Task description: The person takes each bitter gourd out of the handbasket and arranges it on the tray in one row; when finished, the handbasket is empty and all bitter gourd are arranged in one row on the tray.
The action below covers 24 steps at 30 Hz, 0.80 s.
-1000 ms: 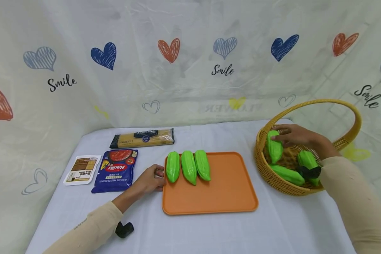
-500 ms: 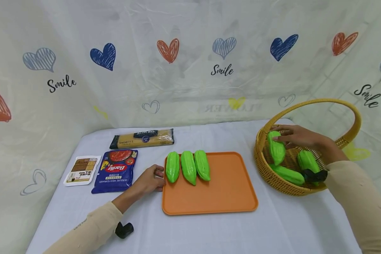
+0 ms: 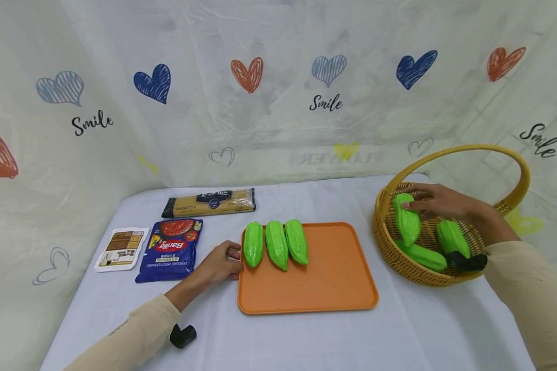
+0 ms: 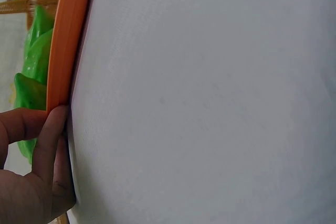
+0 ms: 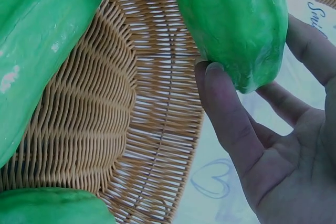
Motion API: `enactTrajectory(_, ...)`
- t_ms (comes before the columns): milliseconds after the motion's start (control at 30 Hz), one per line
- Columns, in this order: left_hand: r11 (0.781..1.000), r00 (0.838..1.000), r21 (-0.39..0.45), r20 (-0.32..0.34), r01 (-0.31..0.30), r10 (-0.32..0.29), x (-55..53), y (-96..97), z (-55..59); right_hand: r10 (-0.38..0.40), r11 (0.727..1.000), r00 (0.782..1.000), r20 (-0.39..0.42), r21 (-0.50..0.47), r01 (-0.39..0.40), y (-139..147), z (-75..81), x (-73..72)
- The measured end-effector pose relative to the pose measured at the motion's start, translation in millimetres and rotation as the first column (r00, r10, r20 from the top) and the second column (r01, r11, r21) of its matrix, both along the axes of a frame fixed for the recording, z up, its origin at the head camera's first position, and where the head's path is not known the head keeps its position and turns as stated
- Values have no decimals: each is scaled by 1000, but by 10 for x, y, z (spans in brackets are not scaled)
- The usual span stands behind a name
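Observation:
My left hand pinches the left edge of an orange tray. In the left wrist view its thumb and fingers meet at the tray's rim. Three glossy green ridged gourds lie side by side at the tray's upper left. On the right, my right hand reaches over a wicker basket and grips the top end of another green gourd between thumb and fingers. That gourd stands tilted inside the basket, touching or overlapping one below it. Two more gourds lie in the basket.
Left of the tray lie a blue Barilla pouch and a small white-edged packet. A spaghetti pack lies behind them. The basket's tall handle arches above my right hand. A patterned curtain hangs behind the table.
My right hand has shifted slightly right and toward me, and the gourd it grips has moved the same way. My left hand and the tray have stayed in place.

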<state>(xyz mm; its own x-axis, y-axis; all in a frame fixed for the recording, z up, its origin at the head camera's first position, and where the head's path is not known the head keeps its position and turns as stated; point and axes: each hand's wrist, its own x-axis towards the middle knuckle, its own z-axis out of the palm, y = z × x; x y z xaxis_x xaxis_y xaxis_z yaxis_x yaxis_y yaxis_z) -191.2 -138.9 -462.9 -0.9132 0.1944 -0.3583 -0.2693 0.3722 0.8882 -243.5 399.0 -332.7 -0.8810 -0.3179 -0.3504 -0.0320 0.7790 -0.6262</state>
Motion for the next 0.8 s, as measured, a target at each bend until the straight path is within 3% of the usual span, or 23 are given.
enactTrajectory(800,1000,1000,-26,11,7,-6,-10,-4,7,105,992,994,-15,-73,-106,-114,95,238)
